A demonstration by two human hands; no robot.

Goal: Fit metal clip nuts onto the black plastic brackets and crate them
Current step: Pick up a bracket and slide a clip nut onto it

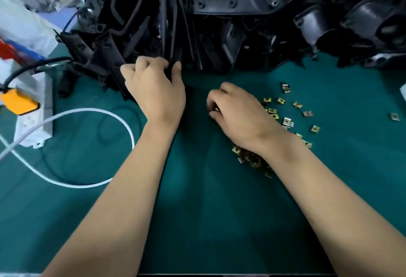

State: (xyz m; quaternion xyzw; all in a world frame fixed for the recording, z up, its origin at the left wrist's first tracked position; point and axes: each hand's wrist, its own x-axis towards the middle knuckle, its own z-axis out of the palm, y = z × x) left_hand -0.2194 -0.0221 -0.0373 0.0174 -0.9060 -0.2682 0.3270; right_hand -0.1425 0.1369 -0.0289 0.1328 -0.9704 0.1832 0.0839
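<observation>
A big heap of black plastic brackets (230,13) fills the back of the green table. My left hand (153,85) reaches into the heap's front edge and its fingers curl around a black bracket (171,41) that stands upright there. My right hand (237,114) rests on the table to the right, fingers closed on a small metal clip nut that barely shows at the fingertips. Several brass-coloured clip nuts (285,120) lie scattered right of that hand, and a small pile of them (250,158) sits under my right wrist.
A white power strip (33,123) with an orange plug (17,103) lies at the left edge. A white cable (87,112) loops across the green mat (208,211). White plastic bags (22,24) sit at the far left. No crate is in view.
</observation>
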